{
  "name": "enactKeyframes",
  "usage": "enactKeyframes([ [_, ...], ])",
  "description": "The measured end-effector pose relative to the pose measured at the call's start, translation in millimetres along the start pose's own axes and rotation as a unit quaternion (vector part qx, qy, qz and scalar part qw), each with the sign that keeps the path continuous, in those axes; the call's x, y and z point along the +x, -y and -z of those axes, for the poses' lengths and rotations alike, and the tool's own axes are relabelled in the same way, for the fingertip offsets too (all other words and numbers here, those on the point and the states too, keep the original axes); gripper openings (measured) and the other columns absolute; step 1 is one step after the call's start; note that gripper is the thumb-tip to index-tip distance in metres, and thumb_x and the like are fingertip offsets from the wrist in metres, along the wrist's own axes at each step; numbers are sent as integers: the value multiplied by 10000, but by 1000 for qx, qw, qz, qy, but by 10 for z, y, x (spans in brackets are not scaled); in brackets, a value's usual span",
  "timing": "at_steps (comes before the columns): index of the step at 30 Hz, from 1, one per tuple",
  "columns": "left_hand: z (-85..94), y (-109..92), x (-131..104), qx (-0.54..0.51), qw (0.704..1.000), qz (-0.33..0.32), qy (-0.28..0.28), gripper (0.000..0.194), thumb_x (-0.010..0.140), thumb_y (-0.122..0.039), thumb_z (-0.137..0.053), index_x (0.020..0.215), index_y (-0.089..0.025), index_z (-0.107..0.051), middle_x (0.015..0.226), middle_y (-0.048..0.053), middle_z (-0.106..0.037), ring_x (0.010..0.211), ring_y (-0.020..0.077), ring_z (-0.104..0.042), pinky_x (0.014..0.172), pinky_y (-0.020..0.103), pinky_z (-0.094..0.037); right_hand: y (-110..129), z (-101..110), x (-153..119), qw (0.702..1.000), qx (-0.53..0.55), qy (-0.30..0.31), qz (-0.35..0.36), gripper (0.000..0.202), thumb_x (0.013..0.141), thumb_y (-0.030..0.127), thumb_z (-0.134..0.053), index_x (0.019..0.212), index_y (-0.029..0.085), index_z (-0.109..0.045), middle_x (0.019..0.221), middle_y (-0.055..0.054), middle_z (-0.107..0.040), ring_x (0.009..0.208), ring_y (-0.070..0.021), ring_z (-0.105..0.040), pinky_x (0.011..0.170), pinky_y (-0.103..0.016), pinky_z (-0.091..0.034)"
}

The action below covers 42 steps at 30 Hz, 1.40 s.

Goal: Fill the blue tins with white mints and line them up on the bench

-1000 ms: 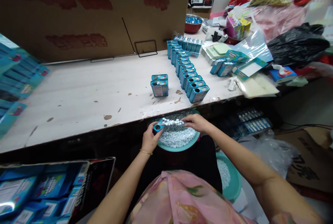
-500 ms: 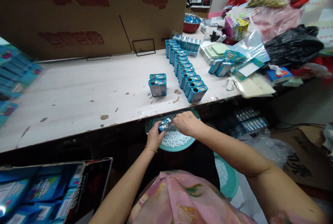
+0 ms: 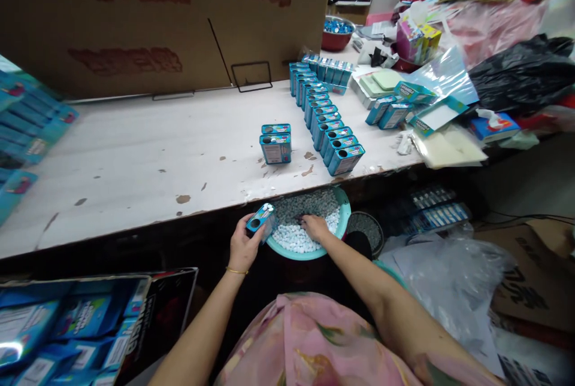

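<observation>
My left hand [image 3: 245,247] is closed around a small blue candy tin [image 3: 261,218], tilted, with a dark round opening in its top and a few white candies lying on it. It is held at the left rim of a turquoise basin [image 3: 345,213]. White candies [image 3: 296,239] fill the basin. My right hand [image 3: 315,228] reaches down into them, fingers drawn together and their tips partly hidden; what they grip cannot be made out. On the table ahead, two similar blue tins [image 3: 276,149] stand together, and a long row of open-topped tins [image 3: 345,160] stands to their right.
A large cardboard box [image 3: 157,21] stands along the back of the white table [image 3: 126,152]. Blue packs fill a box [image 3: 76,326] at lower left. Bags, cartons and a red bowl [image 3: 335,42] crowd the right side. Clear plastic [image 3: 449,272] lies at lower right.
My left hand has moved left and down with the tin, away from above the candies. My right hand has left the tin's opening and lowered into the basin. The view has shifted slightly.
</observation>
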<state>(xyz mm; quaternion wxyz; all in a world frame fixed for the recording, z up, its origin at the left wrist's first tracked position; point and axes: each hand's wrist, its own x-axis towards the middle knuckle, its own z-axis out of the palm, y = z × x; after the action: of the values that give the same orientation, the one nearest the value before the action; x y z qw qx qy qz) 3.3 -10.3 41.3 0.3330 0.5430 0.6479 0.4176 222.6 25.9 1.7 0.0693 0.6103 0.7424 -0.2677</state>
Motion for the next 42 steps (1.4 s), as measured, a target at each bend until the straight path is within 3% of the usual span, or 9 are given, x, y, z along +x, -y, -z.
enactKeyframes([
  [5,71,43,-17,-9,999,14,-27,446,682,-386,-571,1060,-165,-491,984,67,-577,857,169,-557,807,321,-437,-73,-42,77,994,103,0,34,313,784,272,-483,1083,210,-555,1030,-12,-626,919,-133,-561,759,-215,-407],
  [11,41,-84,10,20,1000,-13,-7,447,683,-389,-565,1062,-162,-492,958,61,-590,843,172,-564,795,315,-440,-287,500,-261,971,213,-38,103,294,734,257,-538,1011,184,-600,926,-14,-653,850,-149,-573,742,-247,-415],
  [15,-131,-225,28,75,995,-42,43,404,695,-355,-551,1053,-174,-499,912,46,-613,797,166,-577,748,288,-446,-109,1028,-500,982,124,-49,131,311,757,307,-511,1042,219,-600,955,-17,-654,883,-156,-573,757,-243,-407],
  [19,-313,-332,37,136,985,-64,82,383,696,-270,-534,1066,-177,-494,870,41,-625,776,175,-588,700,276,-449,191,1385,-627,988,-62,-31,138,289,782,344,-466,1018,260,-610,990,-41,-643,937,-192,-564,774,-278,-405],
  [26,-465,-387,32,153,979,-76,111,376,696,-234,-524,1065,-171,-486,872,54,-618,798,192,-588,700,292,-447,675,1489,-732,962,-231,-46,142,254,778,197,-408,882,136,-631,865,-132,-635,809,-223,-596,675,-306,-431],
  [30,-447,-344,26,123,984,-83,103,358,706,-253,-521,1052,-171,-480,920,61,-610,839,189,-584,739,299,-444,629,1544,-809,952,-245,-71,168,259,795,146,-366,884,138,-609,871,-129,-621,827,-210,-584,682,-294,-416],
  [34,-329,-261,-2,70,990,-95,83,366,718,-280,-521,1065,-176,-470,985,62,-596,877,176,-574,788,299,-438,144,1450,-771,964,-228,-54,125,218,809,235,-414,955,191,-569,939,-93,-613,859,-183,-578,714,-264,-405],
  [37,-217,-213,-37,47,992,-90,68,379,718,-306,-530,1069,-177,-472,1018,63,-584,898,173,-565,811,303,-432,-179,1093,-609,982,-185,-9,47,226,795,242,-451,988,196,-558,949,-96,-617,896,-197,-575,742,-287,-402],
  [42,-96,-144,-75,32,998,-49,29,384,705,-357,-550,1033,-167,-493,942,50,-595,840,162,-566,783,296,-441,-99,313,-255,995,-94,23,11,271,817,233,-416,1056,196,-541,1035,-101,-610,943,-189,-567,762,-289,-401],
])
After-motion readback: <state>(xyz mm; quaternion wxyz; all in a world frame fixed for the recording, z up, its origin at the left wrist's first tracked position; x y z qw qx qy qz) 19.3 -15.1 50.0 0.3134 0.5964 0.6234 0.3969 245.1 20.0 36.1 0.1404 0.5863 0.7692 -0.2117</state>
